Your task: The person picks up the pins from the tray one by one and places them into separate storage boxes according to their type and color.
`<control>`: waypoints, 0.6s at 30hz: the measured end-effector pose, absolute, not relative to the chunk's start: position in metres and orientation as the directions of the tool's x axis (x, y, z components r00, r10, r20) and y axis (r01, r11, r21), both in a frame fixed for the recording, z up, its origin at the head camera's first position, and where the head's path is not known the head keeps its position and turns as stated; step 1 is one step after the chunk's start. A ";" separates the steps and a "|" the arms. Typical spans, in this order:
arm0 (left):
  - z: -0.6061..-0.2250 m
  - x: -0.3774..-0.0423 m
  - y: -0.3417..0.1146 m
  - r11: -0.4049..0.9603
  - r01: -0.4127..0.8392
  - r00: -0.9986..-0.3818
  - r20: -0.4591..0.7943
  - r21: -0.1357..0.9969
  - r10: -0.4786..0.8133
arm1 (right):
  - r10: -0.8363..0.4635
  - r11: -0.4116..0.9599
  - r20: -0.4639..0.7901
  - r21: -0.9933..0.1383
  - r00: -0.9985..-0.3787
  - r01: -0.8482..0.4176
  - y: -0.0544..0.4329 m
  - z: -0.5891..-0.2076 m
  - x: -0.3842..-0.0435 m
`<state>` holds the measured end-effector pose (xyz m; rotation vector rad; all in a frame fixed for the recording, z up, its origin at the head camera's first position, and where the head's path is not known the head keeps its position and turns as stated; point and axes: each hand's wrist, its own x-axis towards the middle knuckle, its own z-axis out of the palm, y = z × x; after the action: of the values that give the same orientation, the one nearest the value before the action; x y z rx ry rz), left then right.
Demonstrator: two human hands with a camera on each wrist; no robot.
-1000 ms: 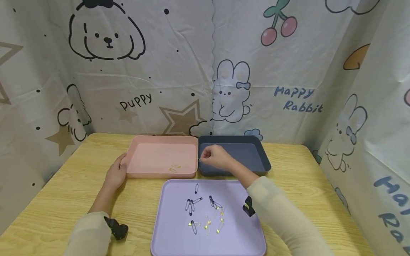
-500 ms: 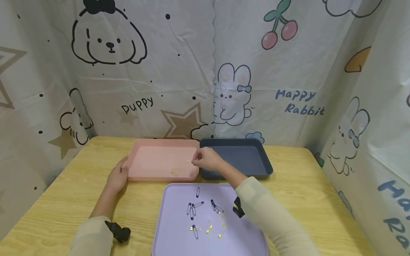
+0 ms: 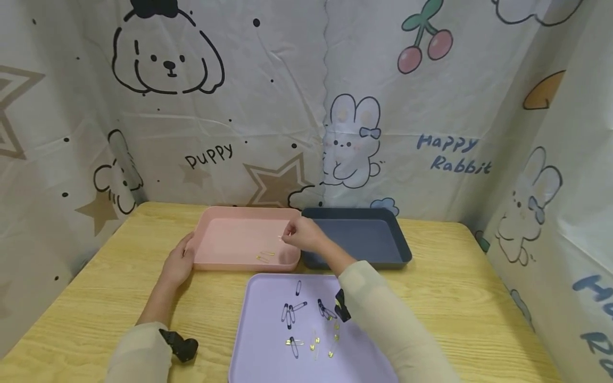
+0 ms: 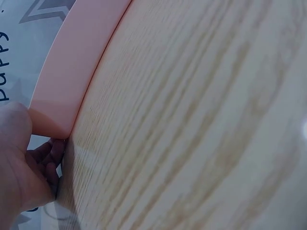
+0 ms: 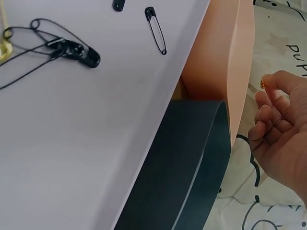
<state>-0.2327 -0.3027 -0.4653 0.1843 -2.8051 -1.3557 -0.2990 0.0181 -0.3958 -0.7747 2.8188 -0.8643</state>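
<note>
My right hand (image 3: 304,234) pinches a gold safety pin (image 5: 263,83) between thumb and fingertips, above the right end of the pink tray (image 3: 225,265). Two gold safety pins (image 3: 265,255) lie in that tray near its front. At the tray's left end my left hand (image 3: 178,261) grips the side; the left wrist view shows the thumb on one side of the corner and the fingers curled at the other. Nearer me, a lilac tray (image 3: 261,361) bears several black safety pins (image 3: 289,315) and several gold ones, some of them overlapping.
A dark blue tray (image 3: 369,239) stands right of the pink one, side against side. Both sit on a wood-grain table (image 3: 460,287), behind the lilac tray. A printed curtain (image 3: 268,64) hangs behind and along both sides.
My right hand has moved left with the pinched safety pin, from over the seam between the two back trays to over the pink tray. My left hand keeps its place.
</note>
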 end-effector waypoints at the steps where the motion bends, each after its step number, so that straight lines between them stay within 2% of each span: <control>1: -0.465 -0.233 -0.302 0.617 -0.099 -0.993 -0.035 0.780 -0.115 | -0.493 0.712 0.054 -0.549 -0.868 -0.438 0.017 -0.396 -0.300; 11: -0.465 -0.236 -0.301 0.643 -0.123 -0.992 -0.076 0.756 -0.100 | -0.510 0.675 0.078 -0.582 -0.857 -0.455 0.000 -0.403 -0.304; 18: -0.463 -0.233 -0.302 0.629 -0.140 -0.990 -0.094 0.765 -0.107 | -0.472 0.728 0.006 -0.562 -0.882 -0.393 -0.012 -0.412 -0.307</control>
<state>-0.2331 -0.3018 -0.4632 0.2178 -2.8711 -1.3530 -0.3066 -0.0123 -0.4121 -0.7022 2.7913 -0.8606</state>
